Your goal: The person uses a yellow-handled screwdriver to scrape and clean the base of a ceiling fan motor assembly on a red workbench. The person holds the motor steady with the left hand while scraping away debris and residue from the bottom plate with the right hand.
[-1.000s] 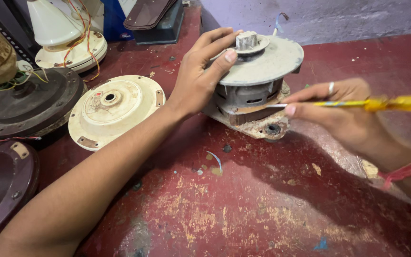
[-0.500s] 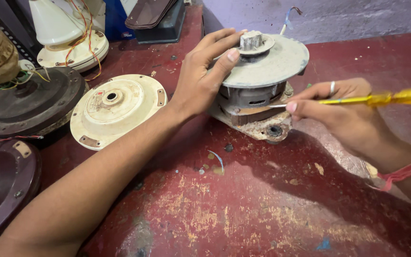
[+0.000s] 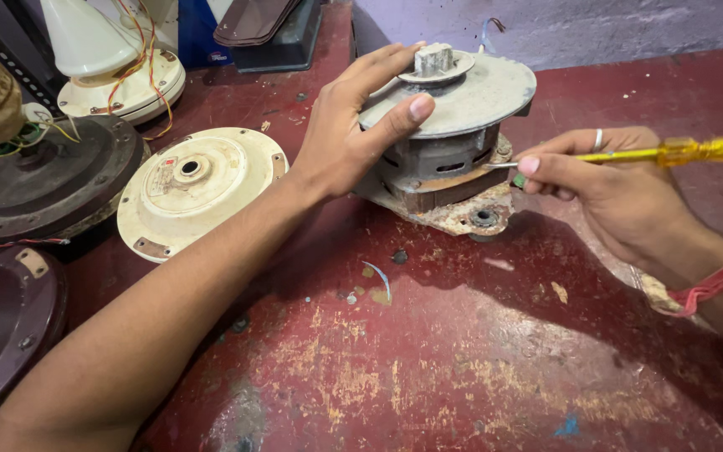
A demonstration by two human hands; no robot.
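A grey fan motor (image 3: 453, 134) with a rusty base stands tilted on the worn red table (image 3: 428, 360). My left hand (image 3: 353, 125) grips its top cover from the left, thumb on the rim. My right hand (image 3: 604, 184) holds a screwdriver (image 3: 671, 152) with a yellow see-through handle. Its metal tip touches the motor's side just under the cover, at the right.
A cream round motor cover (image 3: 198, 184) lies left of my forearm. Further left sit a dark round housing (image 3: 43, 184), a maroon cover (image 3: 2, 326) and a cream fan part with wires (image 3: 119, 67). Small screws and debris (image 3: 378, 276) lie before the motor.
The motor has tipped a little more upright under my left hand. The screwdriver tip has stayed at the motor's side, shifting slightly upward.
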